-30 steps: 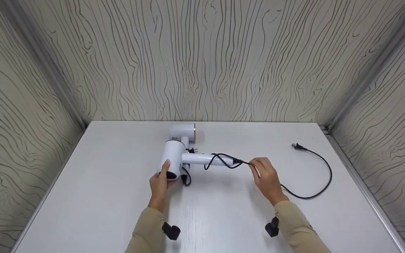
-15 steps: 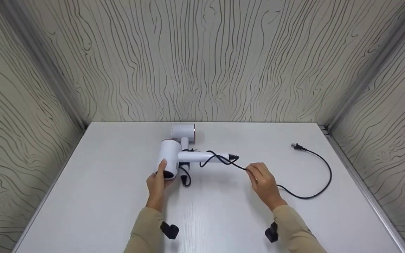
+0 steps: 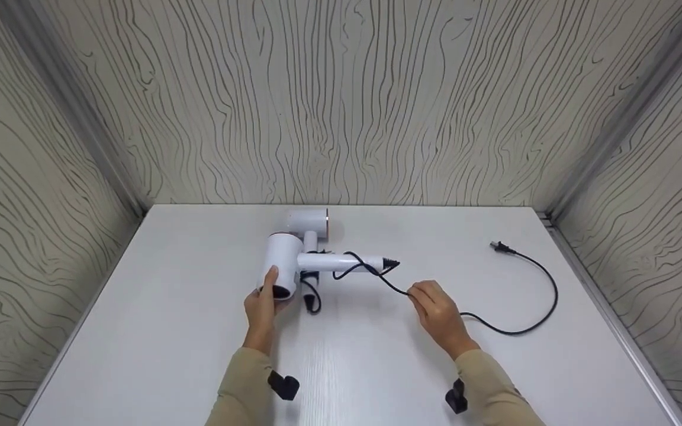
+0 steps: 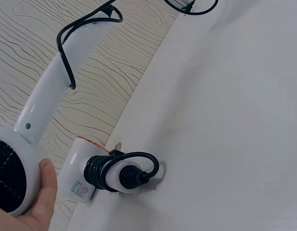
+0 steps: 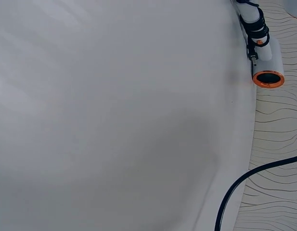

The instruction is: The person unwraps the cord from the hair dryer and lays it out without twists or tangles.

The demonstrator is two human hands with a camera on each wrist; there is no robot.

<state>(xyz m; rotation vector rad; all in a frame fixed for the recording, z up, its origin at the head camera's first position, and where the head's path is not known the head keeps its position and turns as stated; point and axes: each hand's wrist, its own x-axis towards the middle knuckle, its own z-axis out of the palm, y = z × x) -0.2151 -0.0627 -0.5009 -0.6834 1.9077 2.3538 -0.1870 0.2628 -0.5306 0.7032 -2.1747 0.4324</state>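
Observation:
In the head view a white hair dryer (image 3: 282,260) is gripped at its barrel by the left hand (image 3: 263,305), thumb on the side; its handle points right. Black cord (image 3: 397,289) loops loosely round the handle's end, and the right hand (image 3: 438,313) pinches it a little right of and below the handle. From there the cord runs over the table to a plug (image 3: 501,247). In the left wrist view the left hand (image 4: 41,207) holds the dryer head (image 4: 35,163). The right wrist view shows part of the cord (image 5: 235,185) but not the right hand.
A second white hair dryer (image 3: 308,222) lies behind and partly under the held one, its cord (image 4: 97,172) wound round its handle. The white table (image 3: 199,355) is bordered by patterned panels (image 3: 341,106) at the back and sides.
The left hand has shifted the dryer slightly left. The right hand has moved down and left with the cord, and the stretch between hand and handle has grown longer.

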